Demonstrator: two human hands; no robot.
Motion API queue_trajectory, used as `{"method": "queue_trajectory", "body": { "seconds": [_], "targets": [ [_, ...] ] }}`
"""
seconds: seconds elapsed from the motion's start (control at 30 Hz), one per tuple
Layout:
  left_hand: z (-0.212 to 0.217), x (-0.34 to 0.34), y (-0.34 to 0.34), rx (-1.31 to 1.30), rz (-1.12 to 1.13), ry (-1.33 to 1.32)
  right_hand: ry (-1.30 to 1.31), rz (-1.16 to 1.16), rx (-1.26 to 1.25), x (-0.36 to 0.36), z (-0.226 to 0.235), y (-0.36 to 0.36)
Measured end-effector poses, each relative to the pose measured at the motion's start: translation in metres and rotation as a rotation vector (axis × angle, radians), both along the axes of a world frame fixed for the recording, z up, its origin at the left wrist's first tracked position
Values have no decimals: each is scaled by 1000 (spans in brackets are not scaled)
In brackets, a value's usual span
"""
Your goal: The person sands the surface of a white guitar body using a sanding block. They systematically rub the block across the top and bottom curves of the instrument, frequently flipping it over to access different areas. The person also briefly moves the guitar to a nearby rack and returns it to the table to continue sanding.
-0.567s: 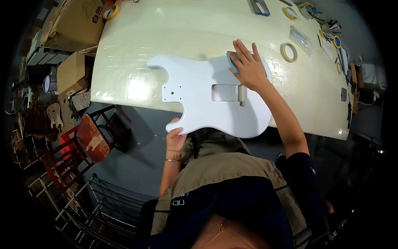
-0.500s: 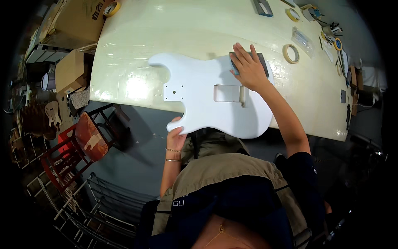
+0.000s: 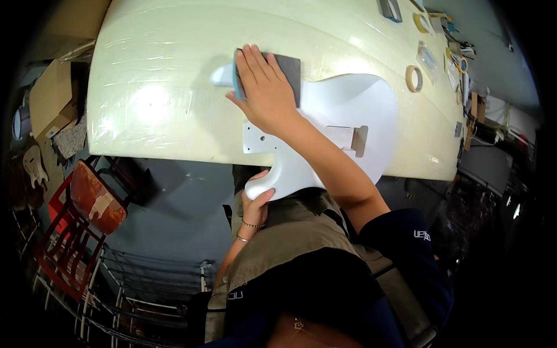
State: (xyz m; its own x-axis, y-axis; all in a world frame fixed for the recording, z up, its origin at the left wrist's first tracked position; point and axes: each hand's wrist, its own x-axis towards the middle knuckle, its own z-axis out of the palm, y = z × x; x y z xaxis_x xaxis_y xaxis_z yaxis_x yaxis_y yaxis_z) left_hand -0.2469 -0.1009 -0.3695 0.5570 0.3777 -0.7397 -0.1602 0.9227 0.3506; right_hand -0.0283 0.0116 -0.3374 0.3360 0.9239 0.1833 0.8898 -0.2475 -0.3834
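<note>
A white electric guitar body [image 3: 371, 107] lies face up over the table's near edge, its square cutout and small screw holes showing. My left hand [image 3: 257, 202] is closed around the near horn, thumb on top and fingers underneath. Flat under my right hand [image 3: 266, 93] is a sanding block [image 3: 292, 72] with a dark grey sheet and a blue edge. The fingers of that hand stretch over the block and its thumb reaches past the blue side. The block overhangs the body's far edge and covers part of the far horn.
The plastic-covered table [image 3: 168, 64] carries a tape roll [image 3: 413, 79], another tape roll [image 3: 421, 23] and a grey-blue block [image 3: 390, 10]. A red wooden chair [image 3: 96, 197] stands left on the floor, near a metal rack [image 3: 145, 272]. Cardboard boxes [image 3: 52, 95] sit at the far left.
My right hand has slid the sanding block left along the guitar body, from its wide right end to the far horn. My left hand keeps its hold. The whole view has shifted.
</note>
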Motion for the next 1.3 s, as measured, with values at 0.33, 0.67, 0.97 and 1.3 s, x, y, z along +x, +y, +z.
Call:
{"method": "queue_trajectory", "body": {
  "seconds": [0.33,0.67,0.97,1.3],
  "targets": [
    [-3,-1,-6,53,20,-39,-442,-328,-526,155,4,-162],
    [-4,-6,-13,7,41,81,-164,-1,-333,108,11,-123],
    [2,-2,-6,6,3,52,-113,200,-396,27,24,-130],
    [-3,-3,-4,132,-24,-6,-48,362,-268,8,27,-39]
  ]
}}
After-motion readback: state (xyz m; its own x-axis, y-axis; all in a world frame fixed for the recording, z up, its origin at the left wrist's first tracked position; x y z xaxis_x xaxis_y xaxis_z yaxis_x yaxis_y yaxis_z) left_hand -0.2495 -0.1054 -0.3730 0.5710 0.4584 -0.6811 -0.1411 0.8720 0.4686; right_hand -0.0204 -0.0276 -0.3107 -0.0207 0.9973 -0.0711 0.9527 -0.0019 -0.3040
